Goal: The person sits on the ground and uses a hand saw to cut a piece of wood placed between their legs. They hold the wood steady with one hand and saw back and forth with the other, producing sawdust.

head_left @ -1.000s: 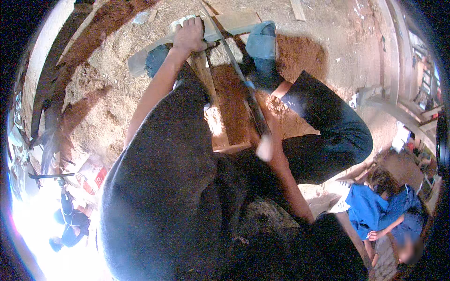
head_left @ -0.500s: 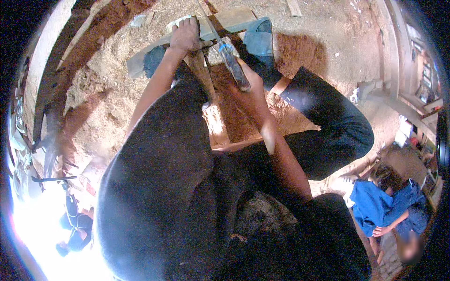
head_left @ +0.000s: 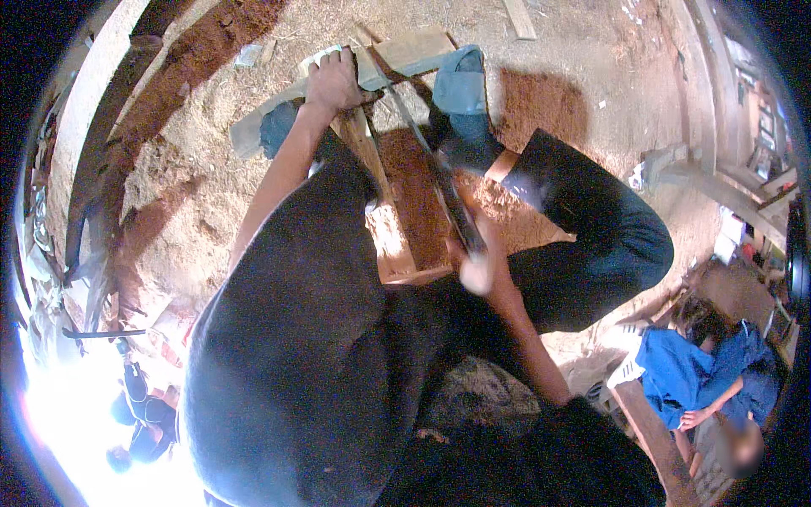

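My left hand (head_left: 331, 84) grips a pale wooden board (head_left: 249, 138) lying crosswise between my feet, its fingers over the far edge and thumb to the right. My right hand (head_left: 490, 249) is closed on the handle of a handsaw, blurred near my lap. The long narrow saw blade (head_left: 422, 135) reaches up to the board just right of my left hand. A lighter plank (head_left: 397, 245) runs lengthwise beneath, left of the saw. My right foot in a blue-grey sandal (head_left: 458, 89) is against the board's right part; my left foot (head_left: 279, 127) is partly hidden.
Sawdust-covered dirt ground (head_left: 194, 203) surrounds me. Long timbers (head_left: 101, 127) lie at left, more beams (head_left: 693, 177) at right. A loose offcut (head_left: 519, 17) lies ahead. Another person in blue (head_left: 676, 372) sits at lower right; another person (head_left: 148, 414) is in glare at lower left.
My right hand and saw moved forward toward the board by half a second ago and are now drawn back toward my lap. My left hand stays on the board.
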The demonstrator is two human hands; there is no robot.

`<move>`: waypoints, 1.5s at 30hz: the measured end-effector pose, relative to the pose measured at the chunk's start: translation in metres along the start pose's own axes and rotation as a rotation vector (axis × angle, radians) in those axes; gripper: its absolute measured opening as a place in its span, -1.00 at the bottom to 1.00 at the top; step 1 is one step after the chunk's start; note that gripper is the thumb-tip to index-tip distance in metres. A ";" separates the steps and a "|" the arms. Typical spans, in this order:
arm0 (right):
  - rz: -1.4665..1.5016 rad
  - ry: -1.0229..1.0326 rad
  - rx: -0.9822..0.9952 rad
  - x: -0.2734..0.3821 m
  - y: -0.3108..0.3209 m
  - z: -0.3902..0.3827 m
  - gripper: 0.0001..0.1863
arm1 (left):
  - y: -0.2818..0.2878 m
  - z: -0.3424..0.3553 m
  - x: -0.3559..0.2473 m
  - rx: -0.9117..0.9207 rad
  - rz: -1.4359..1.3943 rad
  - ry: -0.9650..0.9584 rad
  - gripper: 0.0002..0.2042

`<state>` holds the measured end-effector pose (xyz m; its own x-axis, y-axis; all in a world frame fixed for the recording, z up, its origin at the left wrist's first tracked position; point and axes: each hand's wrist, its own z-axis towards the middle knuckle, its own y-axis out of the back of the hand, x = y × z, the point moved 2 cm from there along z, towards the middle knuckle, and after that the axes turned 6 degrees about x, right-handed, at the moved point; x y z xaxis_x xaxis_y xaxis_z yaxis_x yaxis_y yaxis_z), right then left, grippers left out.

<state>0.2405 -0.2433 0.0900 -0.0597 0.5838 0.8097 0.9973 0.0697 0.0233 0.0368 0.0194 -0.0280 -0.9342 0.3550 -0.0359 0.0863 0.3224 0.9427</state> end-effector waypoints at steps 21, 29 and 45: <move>-0.253 0.137 -0.005 0.056 -0.018 0.043 -0.42 | -0.007 -0.006 -0.004 -0.069 -0.003 -0.012 -0.17; -0.241 0.323 0.019 0.044 -0.012 0.065 -0.41 | -0.002 -0.002 -0.002 -0.041 -0.017 -0.016 -0.17; -0.113 0.220 -0.056 0.033 -0.008 0.001 -0.43 | 0.007 0.000 -0.004 -0.015 -0.025 0.024 -0.13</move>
<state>0.2301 -0.2242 0.1162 -0.1667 0.3841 0.9081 0.9859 0.0760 0.1488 0.0415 0.0200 -0.0216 -0.9439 0.3262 -0.0516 0.0581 0.3180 0.9463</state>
